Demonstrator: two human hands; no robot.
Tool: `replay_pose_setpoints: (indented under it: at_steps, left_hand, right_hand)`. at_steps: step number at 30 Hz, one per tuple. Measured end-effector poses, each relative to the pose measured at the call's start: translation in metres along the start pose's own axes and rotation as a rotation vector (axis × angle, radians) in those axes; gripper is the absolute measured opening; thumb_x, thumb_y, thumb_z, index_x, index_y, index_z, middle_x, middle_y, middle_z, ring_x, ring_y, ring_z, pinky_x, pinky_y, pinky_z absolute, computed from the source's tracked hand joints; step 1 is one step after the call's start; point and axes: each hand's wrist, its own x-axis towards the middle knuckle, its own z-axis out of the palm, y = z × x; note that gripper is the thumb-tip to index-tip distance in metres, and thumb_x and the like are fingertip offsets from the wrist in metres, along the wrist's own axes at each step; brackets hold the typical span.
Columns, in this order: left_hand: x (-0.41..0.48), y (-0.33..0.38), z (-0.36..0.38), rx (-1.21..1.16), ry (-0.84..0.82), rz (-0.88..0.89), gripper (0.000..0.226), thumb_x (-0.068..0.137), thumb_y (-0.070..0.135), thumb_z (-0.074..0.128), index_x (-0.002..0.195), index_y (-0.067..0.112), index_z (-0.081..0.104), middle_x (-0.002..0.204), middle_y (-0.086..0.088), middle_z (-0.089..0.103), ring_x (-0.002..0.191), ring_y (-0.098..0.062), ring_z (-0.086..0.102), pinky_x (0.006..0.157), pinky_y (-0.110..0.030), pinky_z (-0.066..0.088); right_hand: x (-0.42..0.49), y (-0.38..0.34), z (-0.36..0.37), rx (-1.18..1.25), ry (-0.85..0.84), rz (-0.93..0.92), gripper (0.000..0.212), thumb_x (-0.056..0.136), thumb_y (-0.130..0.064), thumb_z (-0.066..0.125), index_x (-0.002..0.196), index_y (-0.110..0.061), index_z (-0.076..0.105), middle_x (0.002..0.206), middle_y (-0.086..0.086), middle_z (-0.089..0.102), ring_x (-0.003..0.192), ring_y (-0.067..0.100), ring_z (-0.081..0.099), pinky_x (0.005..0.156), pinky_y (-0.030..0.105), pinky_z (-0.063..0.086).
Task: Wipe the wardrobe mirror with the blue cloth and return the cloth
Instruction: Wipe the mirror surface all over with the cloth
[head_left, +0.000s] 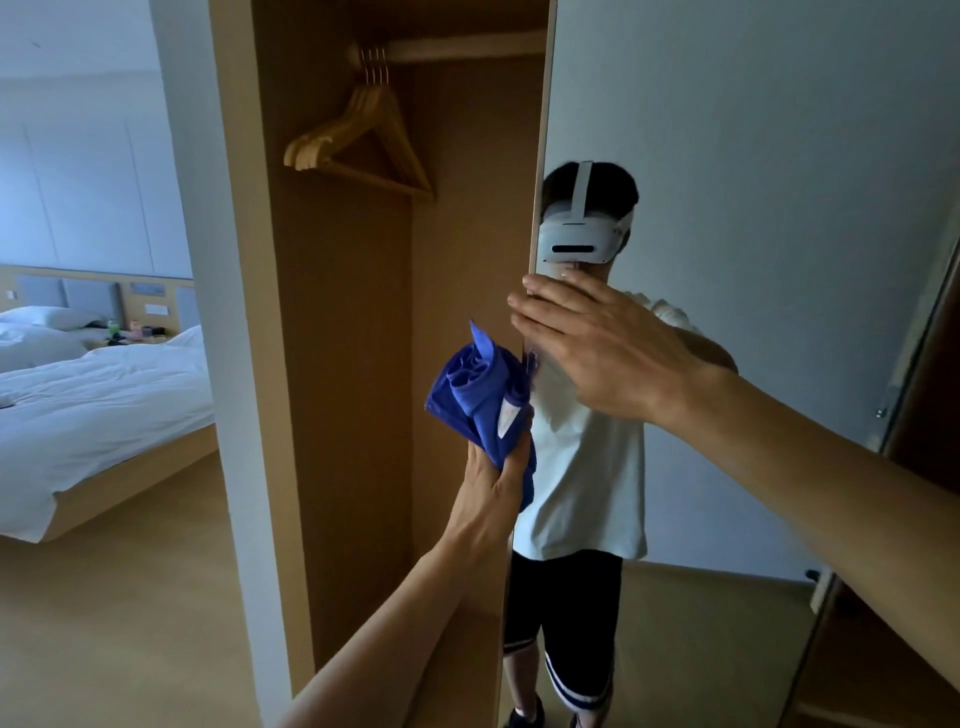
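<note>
Head view: our left hand (493, 467) clutched blue cloth (467, 395), bunched, just beside mirror (753, 208) edge. Right hand (597, 353) lay flat on that edge, fingers straight, gripping nothing. Cloth prob. soft, light, floppy; we'd wad it in palm w/ tail tucked.

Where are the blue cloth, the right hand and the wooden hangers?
blue cloth (467, 395): head view, on its bunched folds.
right hand (597, 348): head view, on the back of the hand.
wooden hangers (304, 153): head view, on their stacked left ends.
</note>
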Motion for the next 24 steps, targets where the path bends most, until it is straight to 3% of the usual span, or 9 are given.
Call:
replay_pose_setpoints:
  at_steps: [5, 9, 11, 15, 17, 21, 24]
  left_hand:
    - [-0.055, -0.062, 0.010, 0.057, -0.092, -0.181, 0.090, 0.080, 0.080, 0.030, 0.159, 0.037, 0.025, 0.155, 0.009, 0.039, 0.141, -0.011, 0.040, 0.109, -0.025, 0.032]
    - [-0.062, -0.064, 0.008, 0.048, -0.115, -0.224, 0.096, 0.077, 0.081, 0.029, 0.158, 0.030, 0.025, 0.156, 0.000, 0.037, 0.143, -0.018, 0.037, 0.119, -0.038, 0.032]
    - [-0.055, -0.051, 0.005, 0.026, -0.096, -0.185, 0.084, 0.079, 0.075, 0.032, 0.149, 0.029, 0.035, 0.146, -0.001, 0.043, 0.135, -0.017, 0.042, 0.116, -0.038, 0.036]
    - [-0.035, -0.023, 0.002, -0.010, -0.054, -0.135, 0.040, 0.091, 0.053, 0.039, 0.129, 0.041, 0.041, 0.129, 0.014, 0.046, 0.121, 0.000, 0.045, 0.102, -0.020, 0.037]
    - [-0.029, -0.019, 0.001, -0.042, -0.043, -0.133, 0.036, 0.092, 0.052, 0.040, 0.127, 0.045, 0.040, 0.128, 0.020, 0.045, 0.120, 0.006, 0.044, 0.098, -0.016, 0.034]
    - [-0.045, -0.041, 0.008, -0.030, -0.030, -0.166, 0.057, 0.094, 0.053, 0.040, 0.144, 0.025, 0.042, 0.137, -0.005, 0.051, 0.126, -0.019, 0.050, 0.110, -0.037, 0.042]
    - [-0.067, -0.072, 0.016, -0.027, -0.057, -0.281, 0.054, 0.106, 0.046, 0.043, 0.150, 0.016, 0.036, 0.145, -0.021, 0.048, 0.135, -0.038, 0.045, 0.115, -0.052, 0.039]
  right_hand:
    - [-0.013, -0.022, 0.020, -0.027, -0.033, -0.027, 0.078, 0.087, -0.018, -0.002, 0.156, -0.012, 0.033, 0.166, 0.005, 0.025, 0.156, 0.023, 0.011, 0.127, 0.044, 0.006]
    - [-0.016, -0.042, 0.030, -0.016, -0.083, -0.074, 0.080, 0.086, -0.017, -0.007, 0.156, -0.010, 0.032, 0.166, 0.006, 0.023, 0.156, 0.024, 0.007, 0.127, 0.045, 0.002]
    - [-0.016, -0.049, 0.033, -0.005, -0.100, -0.086, 0.080, 0.087, -0.017, -0.007, 0.156, -0.009, 0.032, 0.166, 0.007, 0.025, 0.156, 0.024, 0.007, 0.127, 0.046, 0.003]
    - [-0.016, -0.056, 0.035, 0.050, -0.063, -0.067, 0.072, 0.091, -0.017, 0.004, 0.149, -0.006, 0.044, 0.159, 0.009, 0.039, 0.154, 0.026, 0.019, 0.127, 0.045, 0.006]
    - [-0.017, -0.058, 0.035, 0.079, -0.036, -0.033, 0.070, 0.091, -0.015, 0.007, 0.145, -0.005, 0.049, 0.154, 0.011, 0.046, 0.151, 0.028, 0.026, 0.126, 0.045, 0.010]
    - [-0.027, -0.066, 0.039, 0.143, 0.017, -0.007, 0.062, 0.091, -0.010, 0.017, 0.138, -0.006, 0.058, 0.149, 0.014, 0.052, 0.147, 0.031, 0.034, 0.124, 0.046, 0.020]
    - [-0.041, -0.076, 0.051, 0.228, 0.064, 0.008, 0.049, 0.090, -0.002, 0.037, 0.132, -0.006, 0.064, 0.141, 0.013, 0.059, 0.136, 0.032, 0.048, 0.118, 0.046, 0.033]
